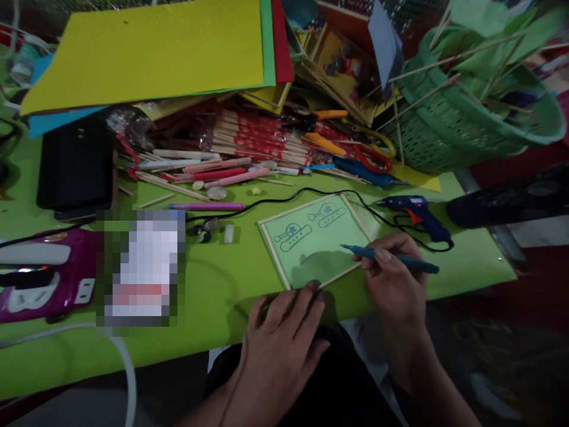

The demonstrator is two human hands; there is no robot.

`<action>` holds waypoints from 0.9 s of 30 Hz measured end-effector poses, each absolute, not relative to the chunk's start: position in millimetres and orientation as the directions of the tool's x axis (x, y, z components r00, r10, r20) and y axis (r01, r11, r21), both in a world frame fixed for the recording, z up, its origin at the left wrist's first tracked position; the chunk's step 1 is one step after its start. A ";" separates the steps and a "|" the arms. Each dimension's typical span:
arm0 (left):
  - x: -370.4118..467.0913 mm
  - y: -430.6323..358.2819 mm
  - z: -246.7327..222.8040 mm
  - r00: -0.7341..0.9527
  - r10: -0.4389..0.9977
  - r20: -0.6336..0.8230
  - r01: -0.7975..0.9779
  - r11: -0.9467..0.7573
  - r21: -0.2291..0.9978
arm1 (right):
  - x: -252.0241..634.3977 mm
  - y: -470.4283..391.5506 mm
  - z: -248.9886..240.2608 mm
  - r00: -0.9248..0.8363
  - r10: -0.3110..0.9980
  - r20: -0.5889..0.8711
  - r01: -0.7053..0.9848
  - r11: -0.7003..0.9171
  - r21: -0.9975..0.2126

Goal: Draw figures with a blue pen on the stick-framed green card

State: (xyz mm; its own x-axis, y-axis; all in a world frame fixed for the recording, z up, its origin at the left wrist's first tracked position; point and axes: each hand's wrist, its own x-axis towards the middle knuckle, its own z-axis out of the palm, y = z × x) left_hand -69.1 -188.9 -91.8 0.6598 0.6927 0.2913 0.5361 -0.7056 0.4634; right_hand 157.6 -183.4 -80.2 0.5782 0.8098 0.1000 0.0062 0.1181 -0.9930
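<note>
My right hand (pixel 395 279) is closed in a writing grip around a blue felt-tip pen (pixel 404 261). Its tip points left over a light green card (pixel 324 261) framed with thin wooden sticks. Two tank-like outlines with stars are drawn in blue on the upper part of the card. I cannot tell whether the tip touches the paper. My left hand (pixel 284 326) lies with fingers stretched out, fingertips at the card's lower edge. Right of the card is a blue glue gun (pixel 415 214), its black cord running behind the card.
Pens, bundled sticks (pixel 262 139) and scissors (pixel 373 163) lie behind the card. Coloured paper sheets (pixel 164 47) cover the back left. A green basket (pixel 444 118) stands back right. At left are a dark phone (pixel 75 166), a blurred-out device (pixel 146 267) and a purple power strip (pixel 48 273).
</note>
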 end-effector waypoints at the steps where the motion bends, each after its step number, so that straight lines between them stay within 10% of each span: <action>1: -65.9 -188.3 -89.9 0.665 0.693 0.280 0.539 -0.704 0.462 | 159.4 -183.1 -80.8 0.579 0.811 0.083 -0.017 0.114 -0.993; 12: -40.8 -182.5 -75.7 0.856 0.329 0.398 0.165 -0.904 0.395 | 156.2 -182.8 -76.7 0.574 0.819 0.012 -0.072 0.066 -0.995; 27: -64.9 -194.5 -87.1 0.721 0.655 0.224 0.543 -0.736 0.405 | 142.5 -205.3 -79.0 0.301 0.952 -0.061 0.115 -0.099 -0.988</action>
State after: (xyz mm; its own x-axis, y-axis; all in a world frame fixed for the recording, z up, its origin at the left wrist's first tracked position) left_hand -64.9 -194.5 -87.1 0.7214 0.6553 0.2240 0.5429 -0.7359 0.4046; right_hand 142.5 -205.3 -79.0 0.3014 0.9516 -0.0605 0.1155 -0.0994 -0.9883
